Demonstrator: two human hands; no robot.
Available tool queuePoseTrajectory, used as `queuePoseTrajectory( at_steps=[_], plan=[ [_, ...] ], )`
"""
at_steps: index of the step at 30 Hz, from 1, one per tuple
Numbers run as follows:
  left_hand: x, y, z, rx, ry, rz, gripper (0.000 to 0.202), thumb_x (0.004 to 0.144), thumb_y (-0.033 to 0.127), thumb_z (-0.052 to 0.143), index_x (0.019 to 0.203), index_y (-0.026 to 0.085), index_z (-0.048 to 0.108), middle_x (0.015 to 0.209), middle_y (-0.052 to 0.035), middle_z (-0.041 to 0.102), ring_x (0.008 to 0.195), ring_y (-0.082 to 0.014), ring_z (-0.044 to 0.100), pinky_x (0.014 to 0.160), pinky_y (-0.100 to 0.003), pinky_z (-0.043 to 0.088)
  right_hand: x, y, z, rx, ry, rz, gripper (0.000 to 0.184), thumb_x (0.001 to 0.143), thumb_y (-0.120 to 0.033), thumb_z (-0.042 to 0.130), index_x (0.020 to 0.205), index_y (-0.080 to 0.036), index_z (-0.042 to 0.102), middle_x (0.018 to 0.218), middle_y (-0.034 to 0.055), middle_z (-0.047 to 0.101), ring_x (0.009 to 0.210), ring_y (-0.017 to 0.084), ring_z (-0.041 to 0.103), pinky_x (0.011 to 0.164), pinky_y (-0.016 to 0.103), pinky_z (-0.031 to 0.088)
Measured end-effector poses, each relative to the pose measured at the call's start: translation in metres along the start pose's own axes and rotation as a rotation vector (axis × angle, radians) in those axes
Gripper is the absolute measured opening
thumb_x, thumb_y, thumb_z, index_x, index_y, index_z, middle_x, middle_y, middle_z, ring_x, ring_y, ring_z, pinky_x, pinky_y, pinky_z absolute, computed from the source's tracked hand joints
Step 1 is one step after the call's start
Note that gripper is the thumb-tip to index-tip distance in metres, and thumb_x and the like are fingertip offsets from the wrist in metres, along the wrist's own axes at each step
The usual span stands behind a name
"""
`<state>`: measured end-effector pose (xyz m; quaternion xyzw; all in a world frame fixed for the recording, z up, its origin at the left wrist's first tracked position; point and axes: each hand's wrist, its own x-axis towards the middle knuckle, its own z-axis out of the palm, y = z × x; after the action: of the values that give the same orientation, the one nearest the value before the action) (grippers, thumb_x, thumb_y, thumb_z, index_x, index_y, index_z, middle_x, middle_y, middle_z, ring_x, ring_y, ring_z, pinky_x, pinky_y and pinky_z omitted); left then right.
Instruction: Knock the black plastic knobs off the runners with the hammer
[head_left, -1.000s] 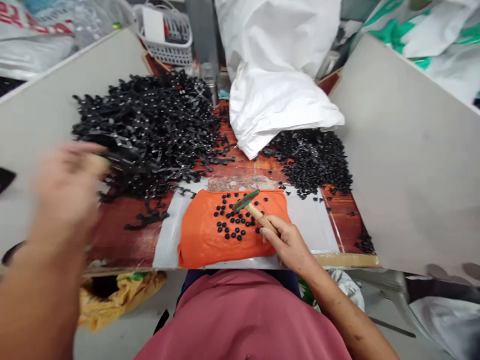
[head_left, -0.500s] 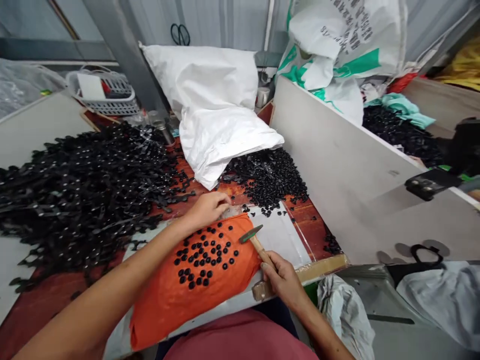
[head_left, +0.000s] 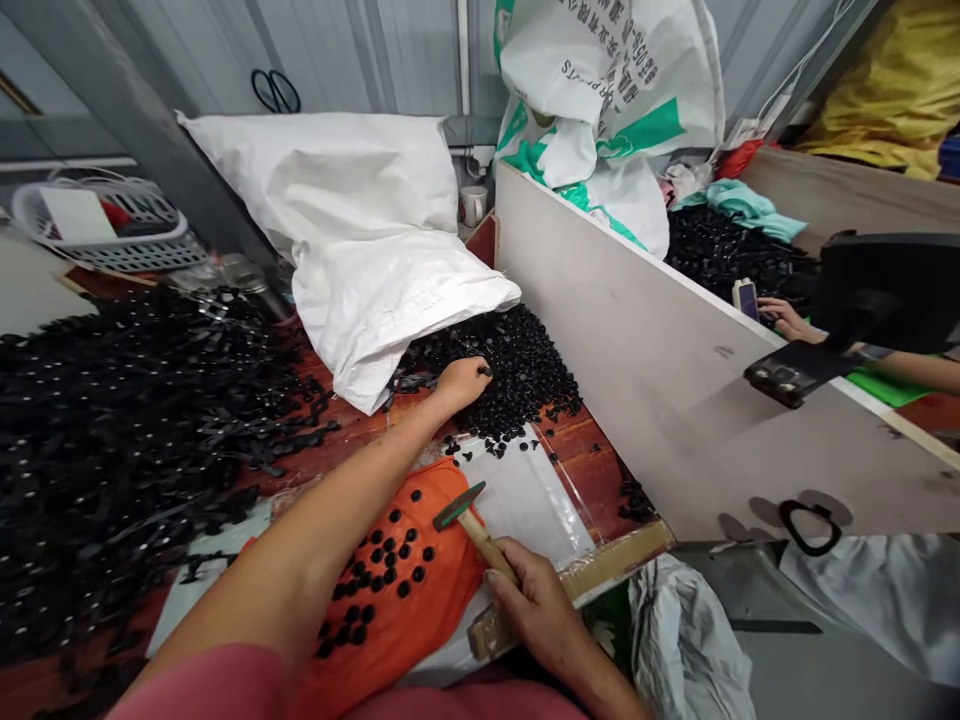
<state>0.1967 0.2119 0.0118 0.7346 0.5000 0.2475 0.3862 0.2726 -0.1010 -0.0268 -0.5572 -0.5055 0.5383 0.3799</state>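
My left hand (head_left: 460, 382) reaches across the table into a heap of small black round pieces (head_left: 517, 375), fingers curled closed among them. My right hand (head_left: 534, 606) grips the wooden handle of a small hammer (head_left: 469, 516) with a green head, held above an orange cloth (head_left: 409, 590). Several black round pieces (head_left: 379, 575) lie scattered on that cloth. My left forearm crosses over the cloth's left part.
A big pile of black strips (head_left: 127, 420) fills the left of the table. A white sack (head_left: 367, 240) lies at the back. A grey partition board (head_left: 660, 360) stands on the right; beyond it another person's hand (head_left: 784, 318) holds a phone. A basket (head_left: 105, 225) sits far left.
The view has swung right. My left hand has moved from the top edge of the orange cloth out into the heap of black round pieces. The hammer stays over the cloth.
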Motion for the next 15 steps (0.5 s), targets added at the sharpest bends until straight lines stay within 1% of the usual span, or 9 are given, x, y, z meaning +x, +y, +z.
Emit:
queuePoseTrajectory(
  at_steps=[2, 4, 6, 8, 10, 12, 13, 15],
  plan=[
    [-0.01, -0.006, -0.012, -0.1, 0.0, -0.017, 0.007, 0.08, 0.02, 0.067, 0.075, 0.019, 0.063, 0.069, 0.0002, 0.06, 0.07, -0.0162, 0.057, 0.068, -0.026, 0.043, 0.0, 0.0, -0.001, -0.002, -0.01, -0.005, 0.013, 0.095, -0.032, 0.053, 0.089, -0.022, 0.058, 0.076, -0.0042, 0.047, 0.073, 0.015, 0.044, 0.067, 0.026, 0.034],
    [-0.021, -0.008, -0.024, -0.206, -0.011, -0.049, 0.009, 0.087, 0.025, 0.062, 0.082, 0.018, 0.061, 0.067, 0.0023, 0.057, 0.06, -0.0121, 0.053, 0.06, -0.023, 0.043, 0.001, 0.0, -0.002, 0.005, -0.024, -0.003, 0.014, 0.095, -0.033, 0.054, 0.088, -0.022, 0.057, 0.076, -0.0043, 0.046, 0.072, 0.015, 0.044, 0.066, 0.026, 0.034],
    [-0.032, -0.008, -0.033, -0.301, -0.025, -0.082, 0.01, 0.09, 0.028, 0.06, 0.089, 0.018, 0.06, 0.066, 0.0042, 0.054, 0.051, -0.0091, 0.05, 0.053, -0.021, 0.041, 0.001, 0.001, -0.002, 0.021, -0.03, 0.001, 0.017, 0.096, -0.036, 0.053, 0.088, -0.022, 0.057, 0.074, -0.0046, 0.046, 0.071, 0.015, 0.043, 0.065, 0.025, 0.034],
    [-0.041, -0.006, -0.039, -0.372, -0.035, -0.112, 0.011, 0.09, 0.029, 0.063, 0.093, 0.019, 0.059, 0.066, 0.0059, 0.052, 0.045, -0.007, 0.048, 0.047, -0.019, 0.037, 0.001, 0.004, -0.001, 0.045, -0.029, 0.01, 0.02, 0.098, -0.04, 0.053, 0.09, -0.021, 0.058, 0.072, -0.0049, 0.047, 0.068, 0.014, 0.043, 0.061, 0.025, 0.034],
    [-0.049, -0.003, -0.042, -0.43, -0.054, -0.139, 0.016, 0.088, 0.03, 0.066, 0.092, 0.02, 0.055, 0.063, 0.0072, 0.051, 0.041, -0.0058, 0.046, 0.043, -0.017, 0.032, 0.001, 0.008, 0.0, 0.069, -0.023, 0.025, 0.025, 0.099, -0.045, 0.054, 0.092, -0.021, 0.059, 0.07, -0.0053, 0.048, 0.062, 0.013, 0.041, 0.056, 0.024, 0.032],
    [-0.057, 0.004, -0.047, -0.487, -0.09, -0.152, 0.021, 0.087, 0.032, 0.068, 0.089, 0.02, 0.05, 0.062, 0.0068, 0.053, 0.039, -0.0059, 0.046, 0.041, -0.017, 0.029, 0.001, 0.012, 0.001, 0.088, -0.019, 0.045, 0.03, 0.099, -0.05, 0.054, 0.094, -0.022, 0.059, 0.07, -0.0057, 0.048, 0.056, 0.012, 0.039, 0.05, 0.024, 0.029],
    [-0.062, 0.007, -0.051, -0.513, -0.106, -0.153, 0.024, 0.086, 0.034, 0.069, 0.088, 0.021, 0.048, 0.062, 0.006, 0.056, 0.04, -0.0064, 0.047, 0.042, -0.017, 0.031, 0.001, 0.015, 0.002, 0.097, -0.018, 0.053, 0.031, 0.099, -0.052, 0.054, 0.095, -0.022, 0.059, 0.069, -0.0059, 0.048, 0.053, 0.011, 0.038, 0.048, 0.023, 0.028],
    [-0.079, 0.013, -0.064, -0.586, -0.141, -0.137, 0.031, 0.083, 0.036, 0.073, 0.088, 0.021, 0.047, 0.064, 0.004, 0.06, 0.046, -0.0084, 0.053, 0.046, -0.018, 0.039, 0.002, 0.018, 0.002, 0.116, -0.018, 0.065, 0.034, 0.099, -0.055, 0.054, 0.098, -0.022, 0.059, 0.068, -0.0064, 0.048, 0.05, 0.01, 0.036, 0.045, 0.023, 0.026]
  ],
)
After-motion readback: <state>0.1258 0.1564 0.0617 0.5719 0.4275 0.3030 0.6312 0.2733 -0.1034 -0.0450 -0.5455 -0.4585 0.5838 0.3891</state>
